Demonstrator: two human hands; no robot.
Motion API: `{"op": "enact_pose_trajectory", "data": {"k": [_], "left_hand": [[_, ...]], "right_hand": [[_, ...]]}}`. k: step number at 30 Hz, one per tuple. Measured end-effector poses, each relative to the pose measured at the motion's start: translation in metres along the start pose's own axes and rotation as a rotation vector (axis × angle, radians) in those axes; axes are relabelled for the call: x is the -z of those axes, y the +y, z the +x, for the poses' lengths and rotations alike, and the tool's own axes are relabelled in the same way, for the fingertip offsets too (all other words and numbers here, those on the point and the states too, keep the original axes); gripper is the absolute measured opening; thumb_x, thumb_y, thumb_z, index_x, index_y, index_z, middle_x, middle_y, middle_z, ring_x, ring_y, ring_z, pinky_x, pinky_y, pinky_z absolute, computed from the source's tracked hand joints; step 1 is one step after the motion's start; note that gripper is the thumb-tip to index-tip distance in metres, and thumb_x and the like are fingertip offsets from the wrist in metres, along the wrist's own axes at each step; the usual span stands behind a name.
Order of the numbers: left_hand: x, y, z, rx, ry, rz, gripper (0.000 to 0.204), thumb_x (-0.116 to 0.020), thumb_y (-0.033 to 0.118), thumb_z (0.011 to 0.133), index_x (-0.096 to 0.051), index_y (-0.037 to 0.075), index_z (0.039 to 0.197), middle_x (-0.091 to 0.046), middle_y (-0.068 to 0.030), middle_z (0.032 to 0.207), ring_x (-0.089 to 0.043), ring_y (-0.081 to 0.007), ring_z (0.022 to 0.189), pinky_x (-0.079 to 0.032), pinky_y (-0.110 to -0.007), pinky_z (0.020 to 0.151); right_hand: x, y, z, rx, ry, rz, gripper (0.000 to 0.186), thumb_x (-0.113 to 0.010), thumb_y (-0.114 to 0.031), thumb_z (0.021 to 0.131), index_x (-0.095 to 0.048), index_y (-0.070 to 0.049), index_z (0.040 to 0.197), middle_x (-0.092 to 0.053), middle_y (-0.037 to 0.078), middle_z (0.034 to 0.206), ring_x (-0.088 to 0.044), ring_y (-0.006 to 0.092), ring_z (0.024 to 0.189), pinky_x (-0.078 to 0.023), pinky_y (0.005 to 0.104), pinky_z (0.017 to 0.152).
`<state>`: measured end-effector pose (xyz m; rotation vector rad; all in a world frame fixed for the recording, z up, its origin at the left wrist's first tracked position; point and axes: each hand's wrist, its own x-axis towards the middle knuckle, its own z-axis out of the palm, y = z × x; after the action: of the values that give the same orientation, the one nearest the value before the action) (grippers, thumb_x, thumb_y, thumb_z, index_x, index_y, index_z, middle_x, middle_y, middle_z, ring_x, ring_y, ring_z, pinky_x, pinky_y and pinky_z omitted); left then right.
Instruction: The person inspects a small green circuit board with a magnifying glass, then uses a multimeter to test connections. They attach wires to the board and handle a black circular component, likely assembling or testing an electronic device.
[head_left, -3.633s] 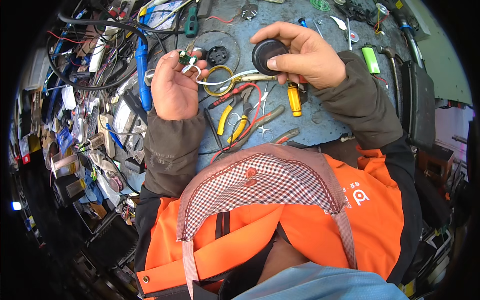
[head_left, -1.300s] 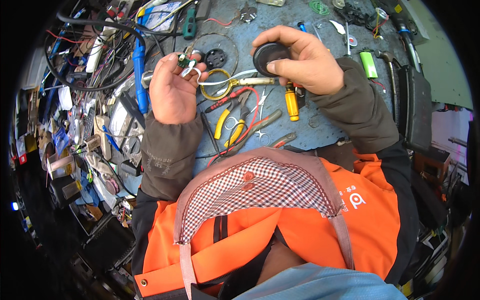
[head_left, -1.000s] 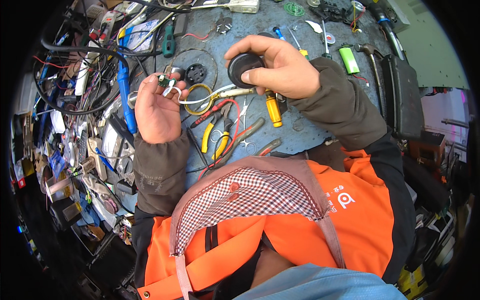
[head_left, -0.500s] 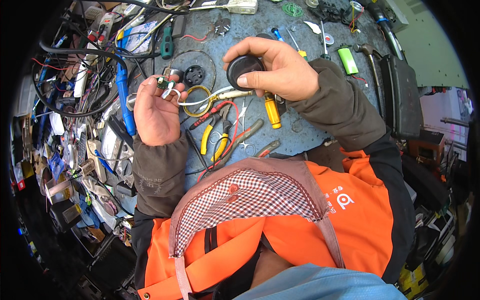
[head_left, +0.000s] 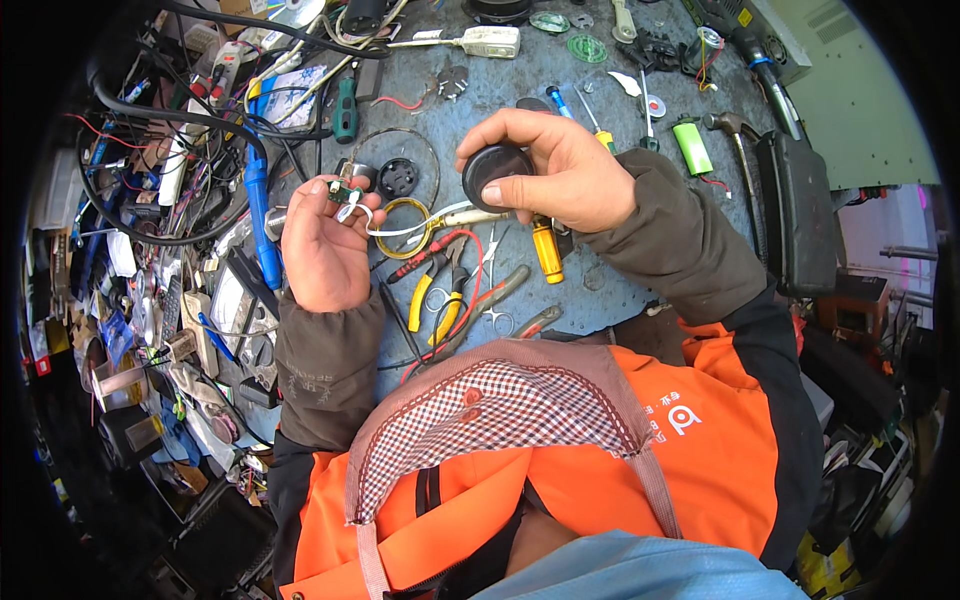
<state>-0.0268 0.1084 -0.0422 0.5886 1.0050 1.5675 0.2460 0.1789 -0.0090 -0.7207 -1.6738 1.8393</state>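
My left hand pinches a small green circuit board between thumb and fingertips. A white plug and a looped white cable come off the board and run right, towards my other hand. My right hand grips a round black disc-shaped part by its edge, thumb on its face. Both are held above the workbench. Between them lie a black round piece with holes and a yellow ring. Below the right hand is a yellow screwdriver handle.
Yellow-handled pliers and scissors lie near me on the bench. A green screwdriver and a blue rod-like tool are left, beside piled cables and parts. A green battery, hammer and black case lie right.
The whole view has shifted, so the bench and both hands sit slightly lower in the picture. Both hands keep their grips on the board and the black part.
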Motion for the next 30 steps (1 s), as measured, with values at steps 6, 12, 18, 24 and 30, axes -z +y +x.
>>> {"op": "enact_pose_trajectory", "data": {"k": [6,12,18,24,30], "left_hand": [[-0.002,0.000,-0.001,0.016,0.013,-0.011,0.023,-0.055,0.024,0.103,-0.056,0.003,0.113,-0.067,-0.0174,0.108,-0.068,-0.0265,0.088,-0.058,-0.039,0.077],[0.005,0.000,0.001,0.020,-0.017,-0.005,0.024,-0.058,0.027,0.102,-0.056,0.006,0.113,-0.068,-0.0160,0.108,-0.067,-0.0257,0.089,-0.057,-0.040,0.077],[0.006,-0.003,0.004,0.020,-0.019,-0.004,0.026,-0.058,0.028,0.102,-0.058,0.004,0.112,-0.068,-0.0163,0.107,-0.067,-0.0253,0.089,-0.057,-0.038,0.078],[0.006,-0.001,0.002,0.012,-0.009,0.023,0.027,-0.058,0.029,0.102,-0.058,0.004,0.112,-0.067,-0.0164,0.107,-0.066,-0.0252,0.090,-0.056,-0.038,0.078],[0.006,-0.003,0.003,0.015,-0.009,0.024,0.028,-0.058,0.031,0.102,-0.058,0.005,0.112,-0.066,-0.0159,0.109,-0.066,-0.0253,0.091,-0.056,-0.038,0.079]], "right_hand": [[-0.001,0.000,-0.001,0.019,0.012,0.014,0.036,-0.069,-0.002,0.090,-0.063,-0.005,0.125,-0.064,0.001,0.101,-0.056,0.0025,0.069,-0.048,0.0182,0.060],[-0.002,-0.003,-0.002,-0.004,0.009,-0.020,0.034,-0.070,-0.007,0.092,-0.062,-0.007,0.125,-0.065,0.000,0.101,-0.057,0.0033,0.070,-0.048,0.0194,0.059],[0.000,-0.004,-0.004,0.006,0.022,-0.011,0.034,-0.069,-0.005,0.089,-0.064,-0.007,0.123,-0.066,0.001,0.096,-0.060,0.0052,0.071,-0.050,0.0225,0.061],[0.000,-0.002,-0.002,0.034,0.019,0.011,0.037,-0.070,-0.005,0.086,-0.066,-0.006,0.122,-0.067,0.003,0.095,-0.063,0.0071,0.076,-0.051,0.0245,0.064],[0.002,-0.002,-0.004,0.030,-0.005,-0.040,0.035,-0.067,-0.003,0.091,-0.062,-0.005,0.126,-0.066,-0.001,0.095,-0.059,0.0041,0.073,-0.050,0.0220,0.064]]}}
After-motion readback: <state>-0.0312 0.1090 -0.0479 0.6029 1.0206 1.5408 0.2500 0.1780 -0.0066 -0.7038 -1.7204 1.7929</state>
